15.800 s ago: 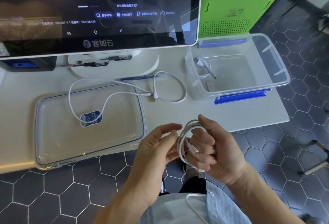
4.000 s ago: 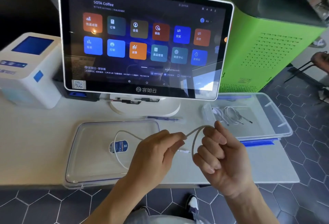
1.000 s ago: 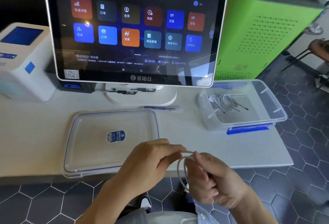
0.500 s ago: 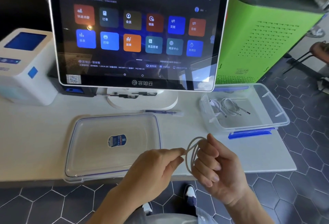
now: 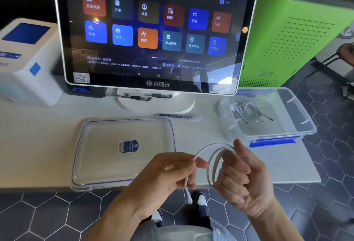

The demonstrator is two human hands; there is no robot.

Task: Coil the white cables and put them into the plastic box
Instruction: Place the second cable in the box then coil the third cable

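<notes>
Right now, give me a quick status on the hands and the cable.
Left hand pinches the free end, right hand holds the loops. White cable nearly coiled, not yet in the plastic box. Nothing in the way.

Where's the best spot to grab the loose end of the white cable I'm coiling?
Probably just above the plug, pinched from the left by the left hand. That end hangs free below the loops held in the right hand, so a grip near the tip should steer it into the coil.

Head cam, close, looks fwd/down over table (image 5: 38, 145) edge.
</notes>
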